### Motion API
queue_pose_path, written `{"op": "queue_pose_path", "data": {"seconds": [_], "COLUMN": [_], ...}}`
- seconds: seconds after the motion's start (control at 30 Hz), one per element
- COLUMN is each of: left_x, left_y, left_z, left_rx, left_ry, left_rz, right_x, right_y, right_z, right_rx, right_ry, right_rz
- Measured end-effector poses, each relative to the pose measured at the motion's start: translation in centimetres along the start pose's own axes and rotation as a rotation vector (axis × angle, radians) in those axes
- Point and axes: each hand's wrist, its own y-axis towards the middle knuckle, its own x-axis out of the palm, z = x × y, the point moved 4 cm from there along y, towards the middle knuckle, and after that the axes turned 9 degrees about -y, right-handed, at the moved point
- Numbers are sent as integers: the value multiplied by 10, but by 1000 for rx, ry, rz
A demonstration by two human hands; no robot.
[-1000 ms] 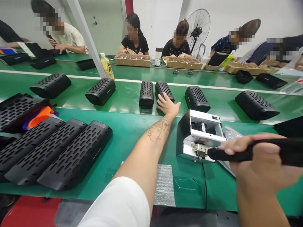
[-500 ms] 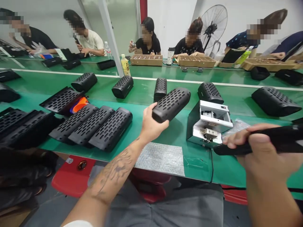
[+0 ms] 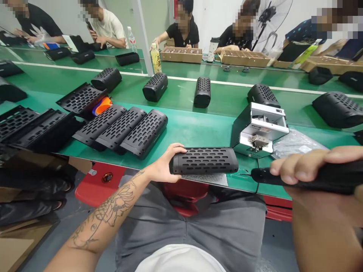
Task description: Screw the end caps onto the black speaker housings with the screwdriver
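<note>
the matte black, rounded plastic housing with a slotted face [image 3: 205, 160] is at the near edge of the green-topped table [image 3: 195, 126], over a pale foam sheet [image 3: 212, 179], its long axis running left to right. the left hand [image 3: 161, 166], the nearer one, grasps its left end, so the body extends rightward from that grip. the right hand [image 3: 309, 166] is wrapped around a black, stick-shaped tool [image 3: 263, 176], which points left toward the housing's free end; whether they touch is unclear.
</note>
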Motion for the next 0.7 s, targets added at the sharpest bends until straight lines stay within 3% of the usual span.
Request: {"op": "queue_pose_path", "data": {"seconds": [0.07,0.17,0.4,0.7], "left_x": [1,3,8,10], "left_y": [-1,-4,-4,-3], "left_z": [0,-1,0,-9], "left_rx": [-7,-3,26,47], "left_ry": [20,17,-3,-20], "left_rz": [1,27,50,56], "right_x": [26,45,49,57], "right_y": [8,15,12,12], "right_z": [-6,-4,11,12], "right_rx": [-20,-5,43,58], "right_ry": [40,57,50,10], "right_rz": [-77,-91,-116,-167]}}
